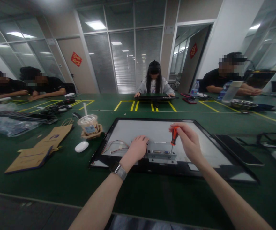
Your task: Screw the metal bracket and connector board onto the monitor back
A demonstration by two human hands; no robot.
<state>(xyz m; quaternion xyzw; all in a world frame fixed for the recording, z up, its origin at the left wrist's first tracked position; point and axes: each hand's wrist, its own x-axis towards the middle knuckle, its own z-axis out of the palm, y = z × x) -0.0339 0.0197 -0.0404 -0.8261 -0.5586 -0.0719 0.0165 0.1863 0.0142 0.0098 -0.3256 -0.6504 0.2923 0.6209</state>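
Note:
A display panel (188, 175) with a black frame and pale back lies flat in front of me. Near its front edge sits a metal bracket (162, 156) with connector ports in its face. My right hand (187, 137) is closed around the orange and black handle of a screwdriver (174, 135). The screwdriver stands nearly upright, its shaft reaching down to the right end of the bracket. My left hand (138, 148), with a watch on the wrist, has its fingers bent against the bracket's left end; the fingertips are partly hidden. Thin wires (115, 145) lie left of that hand.
Left of the panel are a drink cup (88, 124) in a cardboard holder, a white oval case (81, 146) and a paper bag (49, 140). A black phone-like slab (237, 149) lies to the right. Several people sit around the green table (63, 179).

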